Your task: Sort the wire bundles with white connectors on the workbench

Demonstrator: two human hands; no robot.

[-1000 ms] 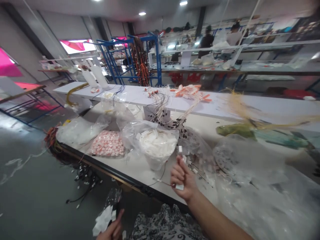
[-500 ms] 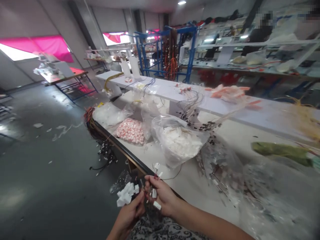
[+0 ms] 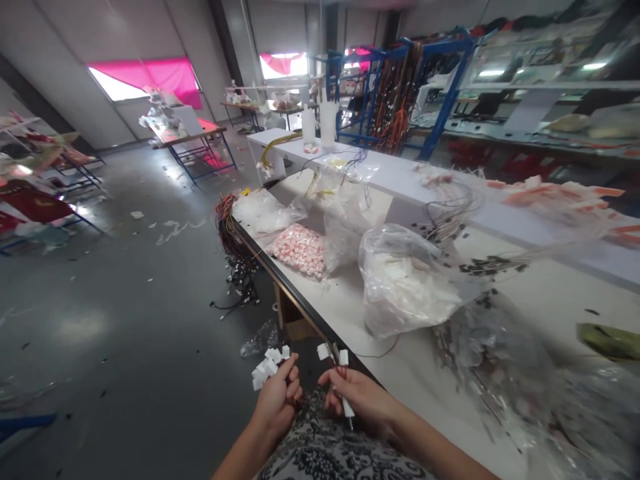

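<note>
My left hand (image 3: 280,393) is closed around a bunch of wires tipped with white connectors (image 3: 269,367), which stick out past the fingers. Across a small gap, my right hand (image 3: 353,397) grips a few wires with white connectors (image 3: 343,358) at their ends; some are dark red. One slim white piece hangs below the right fingers. Both hands are held over my lap, in front of the table edge. Most of the wires' length is hidden by the fingers.
On the white table (image 3: 310,300) lie a bag of white parts (image 3: 410,287), a bag of pink-and-white parts (image 3: 300,250) and other clear bags. A raised shelf (image 3: 390,175) runs behind. Bundled wires (image 3: 233,233) hang off the far end. Scraps litter the grey floor (image 3: 150,320).
The hands were close together and have moved apart, each keeping its own white connectors. The view has swung left, so the table sits farther right.
</note>
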